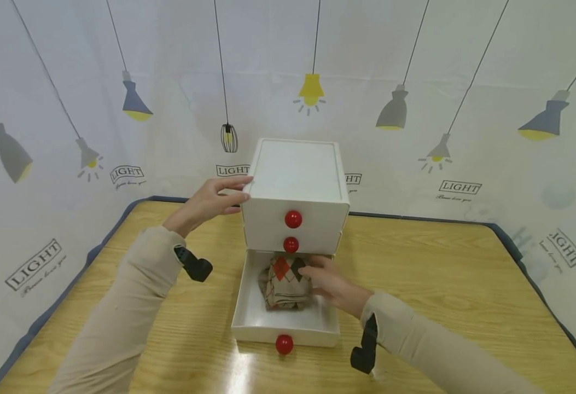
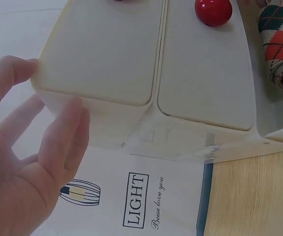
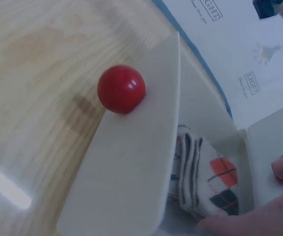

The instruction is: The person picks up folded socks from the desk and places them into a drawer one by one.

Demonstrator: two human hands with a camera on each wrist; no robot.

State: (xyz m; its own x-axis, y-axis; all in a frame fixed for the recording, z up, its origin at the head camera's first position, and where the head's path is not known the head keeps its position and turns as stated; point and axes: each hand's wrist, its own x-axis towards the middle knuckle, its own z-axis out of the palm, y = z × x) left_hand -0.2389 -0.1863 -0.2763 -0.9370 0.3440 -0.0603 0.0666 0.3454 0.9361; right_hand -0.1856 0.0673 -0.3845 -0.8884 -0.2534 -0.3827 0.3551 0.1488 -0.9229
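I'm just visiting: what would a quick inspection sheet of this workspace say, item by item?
Surface: wooden table, glossy.
Job's things: white drawer unit with red knobs; bottom drawer pulled out, folded argyle cloth inside.
Clutter: nothing seen.
Hands: left hand rests on the unit's top left corner; right hand touches the cloth in the drawer.
Cables: nothing seen.
Surroundings: white backdrop printed with hanging lamps.
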